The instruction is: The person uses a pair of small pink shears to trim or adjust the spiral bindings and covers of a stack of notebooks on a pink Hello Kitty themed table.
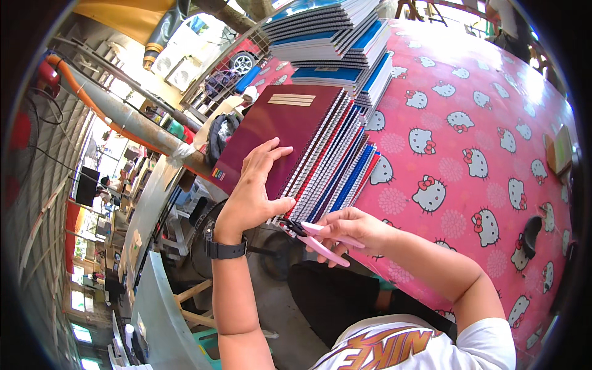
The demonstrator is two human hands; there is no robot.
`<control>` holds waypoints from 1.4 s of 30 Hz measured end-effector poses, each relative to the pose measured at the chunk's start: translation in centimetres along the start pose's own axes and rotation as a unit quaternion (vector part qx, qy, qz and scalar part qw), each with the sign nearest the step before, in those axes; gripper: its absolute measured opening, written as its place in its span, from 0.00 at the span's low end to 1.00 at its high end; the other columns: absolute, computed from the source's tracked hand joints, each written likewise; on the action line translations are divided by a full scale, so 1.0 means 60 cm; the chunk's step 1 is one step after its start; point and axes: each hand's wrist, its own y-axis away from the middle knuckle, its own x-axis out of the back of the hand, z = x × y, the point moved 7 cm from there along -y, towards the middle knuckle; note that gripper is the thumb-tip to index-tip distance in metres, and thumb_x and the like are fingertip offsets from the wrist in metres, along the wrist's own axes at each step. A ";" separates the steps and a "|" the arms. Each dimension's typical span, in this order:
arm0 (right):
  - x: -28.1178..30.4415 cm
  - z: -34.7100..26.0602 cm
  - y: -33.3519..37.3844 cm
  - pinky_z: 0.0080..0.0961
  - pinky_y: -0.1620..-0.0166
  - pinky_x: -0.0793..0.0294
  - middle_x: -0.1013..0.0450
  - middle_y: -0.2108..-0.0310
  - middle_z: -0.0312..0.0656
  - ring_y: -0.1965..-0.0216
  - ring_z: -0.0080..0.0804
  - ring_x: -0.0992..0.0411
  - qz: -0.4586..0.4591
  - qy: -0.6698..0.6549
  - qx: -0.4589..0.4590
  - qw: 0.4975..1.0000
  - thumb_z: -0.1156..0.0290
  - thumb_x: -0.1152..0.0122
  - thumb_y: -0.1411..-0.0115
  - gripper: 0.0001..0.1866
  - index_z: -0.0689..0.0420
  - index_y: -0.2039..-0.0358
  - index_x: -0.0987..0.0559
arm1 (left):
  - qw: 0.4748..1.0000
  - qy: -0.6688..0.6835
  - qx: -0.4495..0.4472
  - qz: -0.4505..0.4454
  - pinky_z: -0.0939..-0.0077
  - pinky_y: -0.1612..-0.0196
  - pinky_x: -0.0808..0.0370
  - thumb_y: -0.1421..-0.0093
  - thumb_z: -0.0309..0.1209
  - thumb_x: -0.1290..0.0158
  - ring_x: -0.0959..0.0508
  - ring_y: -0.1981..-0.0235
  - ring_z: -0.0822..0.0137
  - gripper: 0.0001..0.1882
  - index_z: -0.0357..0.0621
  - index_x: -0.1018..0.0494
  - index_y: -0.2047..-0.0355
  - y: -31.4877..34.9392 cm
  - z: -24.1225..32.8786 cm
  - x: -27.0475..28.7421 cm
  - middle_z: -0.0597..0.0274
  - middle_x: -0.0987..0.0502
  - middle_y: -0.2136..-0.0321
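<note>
A stack of wire-bound notebooks lies at the table's near left edge, with a maroon notebook (259, 132) on top. My left hand (254, 196) rests on that cover, fingers spread, its thumb close to the wire spines (336, 163). My right hand (354, 228) grips pliers with pink handles (325, 248). Their dark jaws (297, 227) are at the near lower end of the spines, just below my left thumb. Whether the jaws bite on a wire is too small to tell. Red, blue and dark covers show between the coils.
Behind the maroon notebook stands a taller stack of blue-covered notebooks (330, 46). A pink patterned cloth (456, 203) covers the table. Toward the right lie a dark curved object (531, 234) and a small block-like item (560, 151). A metal pipe with an orange hose (117, 123) runs along the left.
</note>
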 end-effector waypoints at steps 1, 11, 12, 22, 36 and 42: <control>0.000 -0.002 0.001 0.22 0.67 0.25 0.25 0.65 0.42 0.68 0.28 0.26 0.029 0.053 0.001 0.998 0.63 0.46 0.40 0.15 0.61 0.58 0.24 | 1.000 -0.002 -0.002 -0.001 0.60 0.35 0.50 0.63 0.36 0.37 0.46 0.36 0.53 0.42 0.47 0.37 0.43 0.001 0.003 0.001 0.52 0.44 0.38; -0.054 -0.067 0.054 0.33 0.57 0.35 0.32 0.60 0.39 0.59 0.37 0.35 0.194 0.673 0.367 0.612 0.68 0.36 0.56 0.24 0.53 0.55 0.25 | 0.996 -0.061 0.055 -0.037 0.36 0.38 0.67 0.66 0.35 0.37 0.53 0.33 0.54 0.48 0.59 0.42 0.40 -0.002 0.004 -0.004 0.59 0.49 0.36; -0.057 -0.067 0.053 0.32 0.56 0.35 0.32 0.60 0.39 0.59 0.37 0.35 0.185 0.687 0.368 0.599 0.69 0.36 0.56 0.23 0.53 0.56 0.25 | 0.996 -0.053 0.056 -0.040 0.36 0.38 0.68 0.66 0.34 0.38 0.55 0.33 0.55 0.48 0.58 0.43 0.41 -0.002 0.004 -0.004 0.58 0.49 0.36; 0.004 0.009 0.001 0.17 0.72 0.30 0.25 0.69 0.37 0.71 0.19 0.28 0.039 0.109 -0.054 0.992 0.62 0.47 0.39 0.16 0.58 0.55 0.26 | 0.997 -0.054 0.046 -0.026 0.36 0.38 0.66 0.65 0.37 0.36 0.54 0.33 0.53 0.46 0.58 0.40 0.41 -0.002 0.001 -0.006 0.58 0.48 0.37; 0.148 0.004 0.165 0.41 0.54 0.37 0.33 0.62 0.42 0.55 0.40 0.37 0.258 0.789 0.059 0.555 0.63 0.35 0.53 0.22 0.54 0.57 0.26 | 0.766 0.491 0.151 0.387 0.73 0.53 0.30 0.33 0.50 0.62 0.25 0.57 0.67 0.30 0.31 0.33 0.50 0.086 -0.316 0.004 0.55 0.26 0.56; -0.039 -0.094 0.033 0.36 0.62 0.29 0.28 0.69 0.42 0.65 0.42 0.29 0.126 0.602 0.347 0.708 0.77 0.38 0.48 0.07 0.60 0.68 0.24 | 0.736 0.522 0.127 0.412 0.77 0.58 0.27 0.31 0.48 0.69 0.23 0.62 0.69 0.30 0.30 0.29 0.55 0.066 -0.321 0.001 0.57 0.23 0.62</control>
